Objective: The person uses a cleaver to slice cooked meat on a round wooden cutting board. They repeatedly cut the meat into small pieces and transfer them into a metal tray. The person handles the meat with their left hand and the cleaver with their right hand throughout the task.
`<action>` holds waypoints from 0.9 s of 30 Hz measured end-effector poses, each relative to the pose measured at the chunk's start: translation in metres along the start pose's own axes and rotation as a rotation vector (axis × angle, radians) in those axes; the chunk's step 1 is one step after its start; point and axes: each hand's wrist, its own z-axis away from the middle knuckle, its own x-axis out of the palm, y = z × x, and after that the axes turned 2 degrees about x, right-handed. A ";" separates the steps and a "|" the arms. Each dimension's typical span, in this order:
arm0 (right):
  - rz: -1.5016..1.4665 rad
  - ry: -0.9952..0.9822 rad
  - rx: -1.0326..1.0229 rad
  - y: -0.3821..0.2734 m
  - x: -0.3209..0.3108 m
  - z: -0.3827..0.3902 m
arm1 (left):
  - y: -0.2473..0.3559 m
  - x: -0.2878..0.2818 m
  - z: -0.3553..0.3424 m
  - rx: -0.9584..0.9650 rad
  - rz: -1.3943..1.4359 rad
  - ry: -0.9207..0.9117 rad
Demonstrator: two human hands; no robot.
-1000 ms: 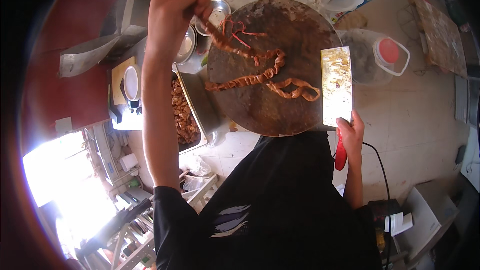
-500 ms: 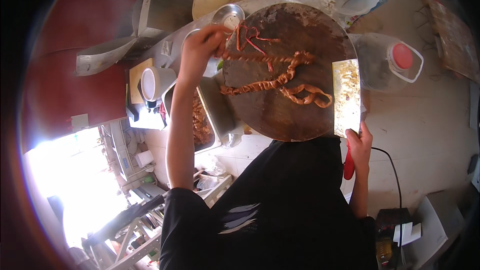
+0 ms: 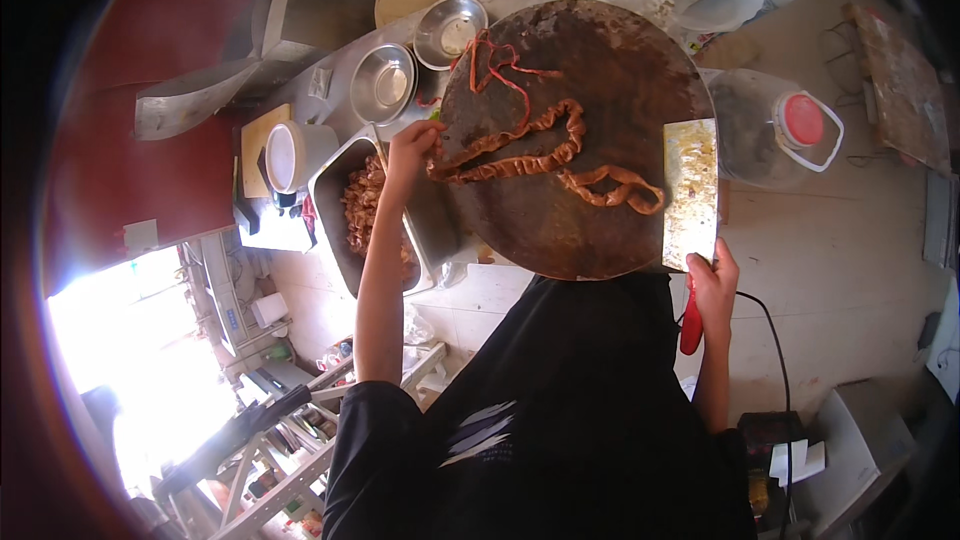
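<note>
Head view: broadest thing before me is the round chopping board [image 3: 560,240], and left of that board sits a deep metal tray [image 3: 333,230] with a heap of short brown pieces [image 3: 362,205]. Right of the board stands a clear jug [image 3: 745,135] with a red lid; off the board's far left edge are two metal bowls [image 3: 382,85]. At the board's right edge my right hand [image 3: 712,285] is wrapped round the red handle of a cleaver [image 3: 690,190], its blade pointing away from me. At the board's left edge my left hand [image 3: 408,150] has its fingers drawn narrow, seemingly pinching one end of the brown strip [image 3: 530,162], which lies folded on the board. Judging by the heap, part of the work is done; the strip looks whole, so I take it as left to do. Its long axis runs mostly left to right across the board, the bend pointing to the board's far right, the ends left. Toward the board's right edge lies a brown loop [image 3: 615,185], tip pointing right; whether it joins the strip I cannot tell. Thinnest is the red string [image 3: 540,72] on the board's far left part
</note>
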 end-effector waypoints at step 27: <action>0.000 0.047 -0.016 0.013 0.007 0.000 | -0.003 0.080 0.052 0.656 -1.050 -0.100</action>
